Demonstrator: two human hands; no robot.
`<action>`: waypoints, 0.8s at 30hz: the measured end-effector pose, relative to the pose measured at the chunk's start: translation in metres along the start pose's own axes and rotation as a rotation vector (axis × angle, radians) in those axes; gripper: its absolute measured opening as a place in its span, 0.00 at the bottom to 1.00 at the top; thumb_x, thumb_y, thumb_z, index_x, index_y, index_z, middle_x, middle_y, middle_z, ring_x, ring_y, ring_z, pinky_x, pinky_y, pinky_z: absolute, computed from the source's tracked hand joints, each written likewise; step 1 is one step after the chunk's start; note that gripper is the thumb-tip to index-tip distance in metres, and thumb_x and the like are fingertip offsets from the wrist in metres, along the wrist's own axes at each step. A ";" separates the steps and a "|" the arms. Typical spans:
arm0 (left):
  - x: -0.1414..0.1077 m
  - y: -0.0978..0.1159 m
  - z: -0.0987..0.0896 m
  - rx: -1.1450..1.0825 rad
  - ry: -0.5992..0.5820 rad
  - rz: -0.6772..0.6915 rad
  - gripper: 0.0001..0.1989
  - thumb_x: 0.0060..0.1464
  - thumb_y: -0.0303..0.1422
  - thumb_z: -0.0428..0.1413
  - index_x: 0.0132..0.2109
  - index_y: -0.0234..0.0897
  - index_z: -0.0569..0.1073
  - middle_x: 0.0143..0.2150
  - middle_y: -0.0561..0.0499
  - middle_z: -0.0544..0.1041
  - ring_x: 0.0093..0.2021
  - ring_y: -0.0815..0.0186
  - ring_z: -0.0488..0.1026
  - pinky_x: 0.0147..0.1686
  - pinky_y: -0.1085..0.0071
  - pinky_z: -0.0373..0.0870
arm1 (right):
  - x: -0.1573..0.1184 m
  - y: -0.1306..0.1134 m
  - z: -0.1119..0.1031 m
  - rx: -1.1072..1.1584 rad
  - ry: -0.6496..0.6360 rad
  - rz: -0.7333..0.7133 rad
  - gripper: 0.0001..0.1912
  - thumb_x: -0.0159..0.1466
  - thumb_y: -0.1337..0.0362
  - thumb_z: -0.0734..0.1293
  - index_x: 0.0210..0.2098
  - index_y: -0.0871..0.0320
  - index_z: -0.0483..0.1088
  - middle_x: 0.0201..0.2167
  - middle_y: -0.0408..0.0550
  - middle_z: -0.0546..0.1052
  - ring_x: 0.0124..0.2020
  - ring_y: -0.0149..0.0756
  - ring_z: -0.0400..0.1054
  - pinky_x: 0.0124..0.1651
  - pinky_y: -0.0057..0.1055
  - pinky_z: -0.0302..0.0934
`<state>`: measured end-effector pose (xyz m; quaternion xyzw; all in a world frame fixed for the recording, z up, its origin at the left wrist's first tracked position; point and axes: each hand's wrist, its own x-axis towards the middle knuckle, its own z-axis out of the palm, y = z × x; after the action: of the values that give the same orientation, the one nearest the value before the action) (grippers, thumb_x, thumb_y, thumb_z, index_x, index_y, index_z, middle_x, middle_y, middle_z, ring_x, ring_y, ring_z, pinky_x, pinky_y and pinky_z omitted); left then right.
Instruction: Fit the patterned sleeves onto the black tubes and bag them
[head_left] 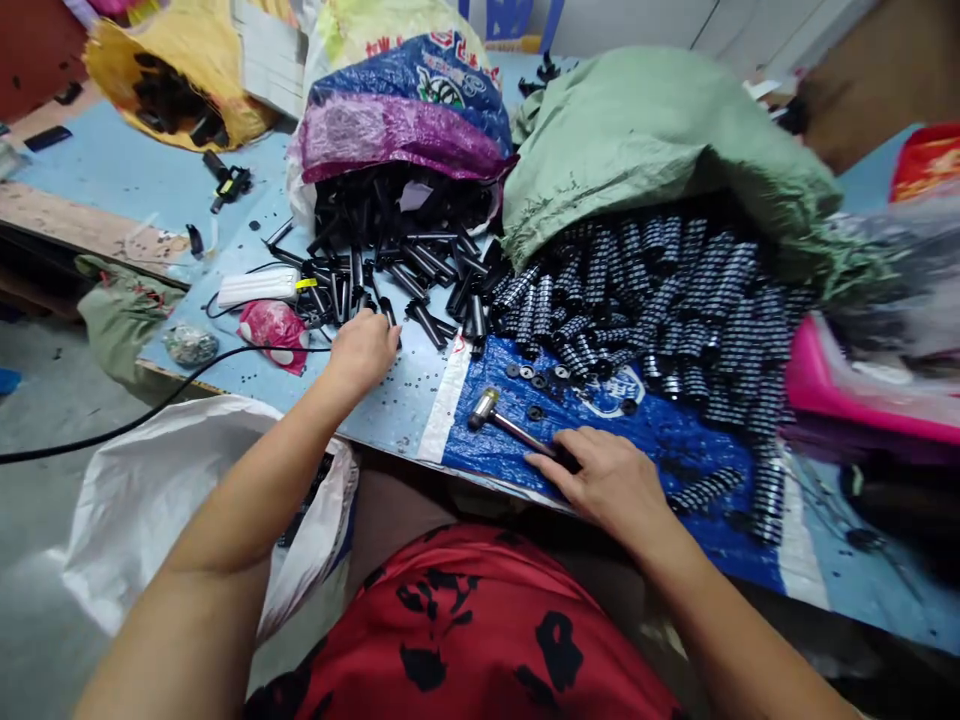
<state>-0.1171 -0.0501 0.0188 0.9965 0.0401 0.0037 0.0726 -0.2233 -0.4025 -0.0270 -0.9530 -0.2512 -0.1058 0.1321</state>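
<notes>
My left hand (365, 350) is closed at the near edge of a heap of black plastic parts (424, 262), with its fingers curled around one slim black part (387, 311). Most of that piece is hidden by the fingers. On the blue sheet (487, 440), my right hand (611, 475) grips the dark handle of a small hammer (517, 432). The hammer's head, with a yellowish face, points left and away from me. Small black discs (535, 380) lie scattered just beyond it. Behind them are piled many black ridged cylinders (660, 290) with shiny flecks.
A green woven sack (660, 120) and a multicoloured bag (420, 100) spill the piles. At left lie a white box (257, 287), a red dotted pouch (274, 333) and a black cable (150, 410). A white sack (165, 480) hangs below; a pink tray (840, 385) stands right.
</notes>
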 end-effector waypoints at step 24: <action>-0.024 0.040 0.028 -1.490 -0.064 -0.412 0.16 0.51 0.38 0.57 0.43 0.41 0.62 0.22 0.60 0.69 0.15 0.72 0.59 0.16 0.77 0.50 | 0.200 0.015 -0.009 -0.111 -0.115 0.518 0.19 0.68 0.61 0.63 0.56 0.65 0.63 0.41 0.63 0.78 0.43 0.51 0.75 0.45 0.40 0.61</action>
<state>-0.1374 -0.0960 -0.0026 0.6566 0.2097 -0.0125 0.7244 -0.0463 -0.3274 0.0321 -0.9958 0.0001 -0.0277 0.0878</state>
